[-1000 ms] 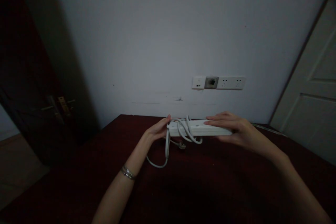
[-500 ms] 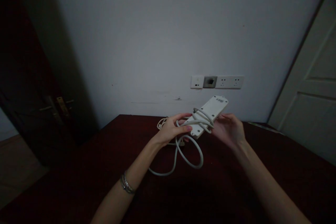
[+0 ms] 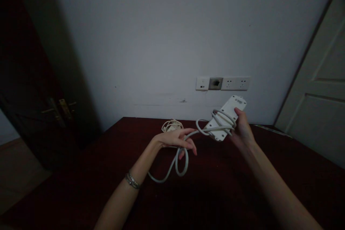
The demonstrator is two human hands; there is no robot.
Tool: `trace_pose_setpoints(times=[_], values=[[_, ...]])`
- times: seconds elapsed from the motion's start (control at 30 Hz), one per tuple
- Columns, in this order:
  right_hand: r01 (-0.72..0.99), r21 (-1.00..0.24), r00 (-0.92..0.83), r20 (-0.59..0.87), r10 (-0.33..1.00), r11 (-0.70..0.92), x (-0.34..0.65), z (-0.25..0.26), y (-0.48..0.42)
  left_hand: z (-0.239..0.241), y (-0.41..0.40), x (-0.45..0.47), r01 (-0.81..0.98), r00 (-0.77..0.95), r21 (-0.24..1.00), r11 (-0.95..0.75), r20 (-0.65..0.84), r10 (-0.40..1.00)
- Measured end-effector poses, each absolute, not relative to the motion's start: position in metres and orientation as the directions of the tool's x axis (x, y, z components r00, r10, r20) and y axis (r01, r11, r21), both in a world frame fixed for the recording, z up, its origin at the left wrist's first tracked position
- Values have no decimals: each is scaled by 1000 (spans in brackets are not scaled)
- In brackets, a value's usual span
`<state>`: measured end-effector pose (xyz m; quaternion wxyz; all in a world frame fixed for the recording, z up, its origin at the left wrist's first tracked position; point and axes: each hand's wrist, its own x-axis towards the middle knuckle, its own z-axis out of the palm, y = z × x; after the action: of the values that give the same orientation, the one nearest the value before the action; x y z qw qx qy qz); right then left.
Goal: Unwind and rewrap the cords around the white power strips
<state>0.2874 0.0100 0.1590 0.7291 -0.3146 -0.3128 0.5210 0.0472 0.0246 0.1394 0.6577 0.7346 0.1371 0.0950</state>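
Observation:
My right hand grips a white power strip by its right edge, thumb on the flat back with its screw holes and label. The strip is tilted above the table, and its grey-white cord is wound round its lower middle. From there the cord runs left to my left hand, which is closed on it between thumb and fingers. Below the left hand the cord hangs in a loop and trails off to the left. Its far end is hidden behind my left forearm.
A coiled cream cable lies on the dark red table near the wall, behind my left hand. Wall sockets sit above the table's back edge. A dark door with a handle stands left, a pale door right.
My right hand has moved right with the power strip, its thumb now over the back. My left hand has left the strip's lower end and drawn down-left along the cord, stretching it between them.

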Motion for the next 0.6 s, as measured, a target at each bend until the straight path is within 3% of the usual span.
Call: trace_pose_setpoints(times=[0.13,0.23,0.3,0.37,0.47,0.53,0.6], values=[[-546,-815,197,101,975,195,292,161,3,124,36,43,187,974,976,-114,-169,150],[-521,-837,161,97,982,168,291,162,-1,116,45,36,276,952,953,-124,-252,176],[-528,-833,156,97,983,166,290,163,-2,112,51,34,364,899,916,-166,-300,318],[-543,-826,147,81,986,149,288,162,-1,107,57,34,499,778,823,-271,-288,558],[-548,-826,129,69,989,130,289,159,1,96,62,42,739,517,545,-397,-81,852],[-537,-835,106,78,991,123,289,156,3,86,63,50,831,431,391,-396,-2,903],[-530,-840,87,85,993,118,290,154,5,75,64,58,868,430,286,-405,-28,902]])
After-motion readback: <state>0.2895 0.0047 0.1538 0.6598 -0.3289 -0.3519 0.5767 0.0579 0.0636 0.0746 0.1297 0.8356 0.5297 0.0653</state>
